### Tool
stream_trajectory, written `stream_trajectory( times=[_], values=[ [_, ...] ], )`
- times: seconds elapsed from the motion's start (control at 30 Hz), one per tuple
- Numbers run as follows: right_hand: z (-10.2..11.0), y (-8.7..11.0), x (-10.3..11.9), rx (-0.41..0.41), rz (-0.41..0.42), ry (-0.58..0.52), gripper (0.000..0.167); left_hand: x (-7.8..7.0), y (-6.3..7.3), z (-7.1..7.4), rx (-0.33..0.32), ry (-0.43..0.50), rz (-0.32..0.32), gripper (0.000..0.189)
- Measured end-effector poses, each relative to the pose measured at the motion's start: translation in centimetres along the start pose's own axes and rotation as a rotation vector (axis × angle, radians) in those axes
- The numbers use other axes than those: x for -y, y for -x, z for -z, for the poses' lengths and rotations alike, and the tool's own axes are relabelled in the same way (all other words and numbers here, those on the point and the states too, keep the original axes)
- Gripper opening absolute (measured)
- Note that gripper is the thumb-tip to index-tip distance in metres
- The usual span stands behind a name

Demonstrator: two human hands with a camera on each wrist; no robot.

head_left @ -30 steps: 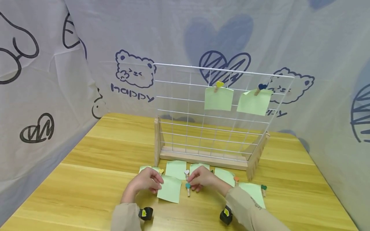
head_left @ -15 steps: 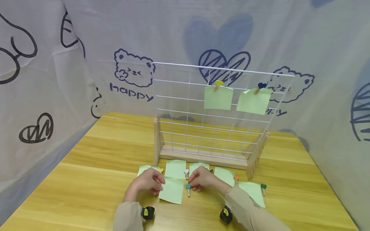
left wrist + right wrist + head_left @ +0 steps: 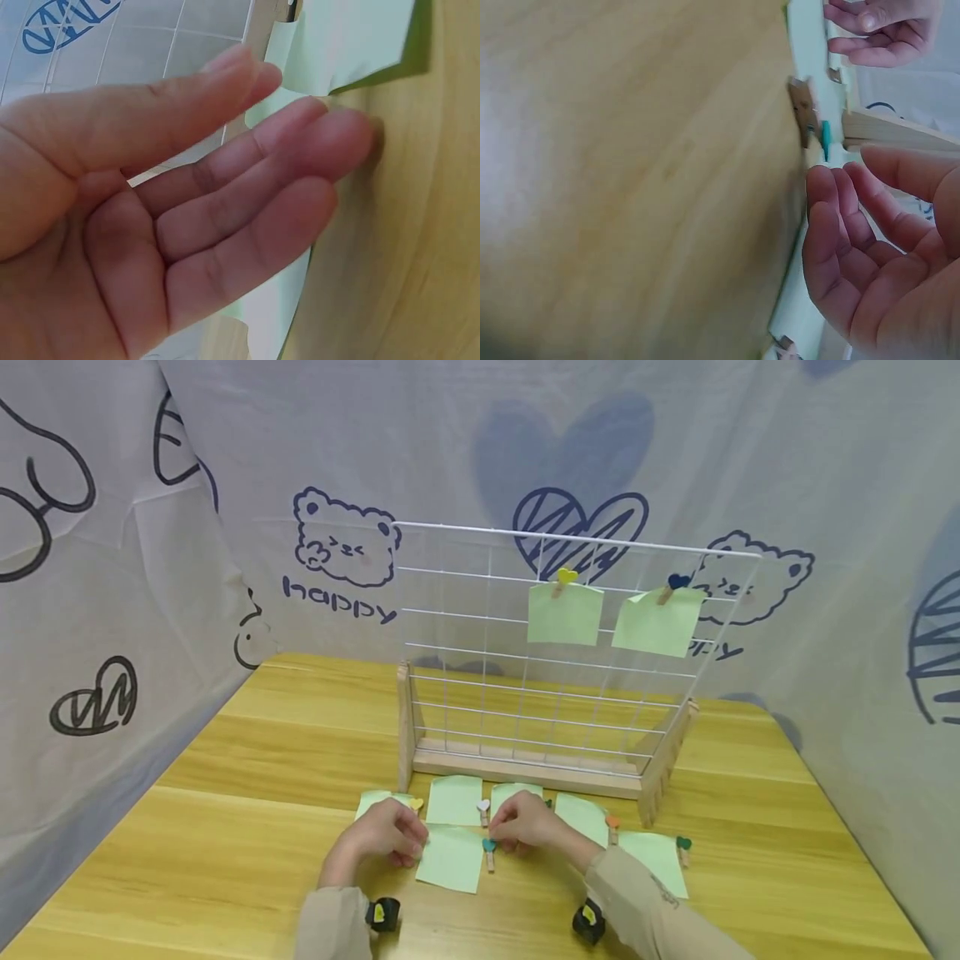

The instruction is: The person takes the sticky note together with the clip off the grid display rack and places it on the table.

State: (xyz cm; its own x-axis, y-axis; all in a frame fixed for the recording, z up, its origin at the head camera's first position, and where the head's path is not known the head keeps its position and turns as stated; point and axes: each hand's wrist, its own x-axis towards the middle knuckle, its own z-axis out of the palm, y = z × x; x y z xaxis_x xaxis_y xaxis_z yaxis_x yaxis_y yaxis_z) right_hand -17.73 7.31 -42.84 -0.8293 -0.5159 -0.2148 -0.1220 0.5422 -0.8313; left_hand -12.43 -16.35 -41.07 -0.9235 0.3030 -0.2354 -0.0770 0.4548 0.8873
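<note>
A pale green sticky note point(image 3: 450, 858) lies in front of the grid rack, with a small wooden clothespin point(image 3: 491, 858) topped by a teal heart at its right edge. My left hand point(image 3: 386, 833) is at the note's left edge. In the left wrist view, the relaxed fingers point(image 3: 255, 247) hold nothing, and a green note point(image 3: 352, 45) is beyond the fingertips. My right hand point(image 3: 527, 820) hovers beside the clothespin, thumb and fingers loosely bent. The right wrist view shows nothing between its fingers point(image 3: 821, 247), with the clothespin point(image 3: 802, 112) just past the fingertips.
Behind the hands, a white wire grid point(image 3: 525, 702) stands on a wooden base point(image 3: 525, 772). Two notes point(image 3: 565, 617) hang on it from heart clothespins. Several more notes point(image 3: 454, 802) and clothespins point(image 3: 612, 827) lie along its front, partly covered by the hands.
The front note has slid right, up to the teal clothespin. My left hand moved slightly right and is now apart from the note's middle; the right hand has hardly moved.
</note>
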Motion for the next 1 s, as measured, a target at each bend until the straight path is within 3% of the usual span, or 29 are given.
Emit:
stream_trajectory(
  times=[0.23,0.57,0.77,1.0],
  values=[
    [1.0,0.2,0.5,0.015,0.023,0.008,0.010,-0.4,-0.2,0.1,-0.007,-0.026,-0.032,0.017],
    [2.6,0.6,1.3,0.048,0.083,-0.064,0.016,-1.1,-1.5,0.1,-0.052,-0.046,-0.206,0.020],
    [4.1,1.0,1.7,0.055,0.108,-0.114,0.024,-2.4,-1.9,-0.3,-0.083,-0.081,-0.236,0.019],
    [5.8,1.4,2.1,0.035,0.112,-0.161,0.022,-3.5,-2.6,-0.5,-0.083,-0.132,-0.273,0.016]
  ],
)
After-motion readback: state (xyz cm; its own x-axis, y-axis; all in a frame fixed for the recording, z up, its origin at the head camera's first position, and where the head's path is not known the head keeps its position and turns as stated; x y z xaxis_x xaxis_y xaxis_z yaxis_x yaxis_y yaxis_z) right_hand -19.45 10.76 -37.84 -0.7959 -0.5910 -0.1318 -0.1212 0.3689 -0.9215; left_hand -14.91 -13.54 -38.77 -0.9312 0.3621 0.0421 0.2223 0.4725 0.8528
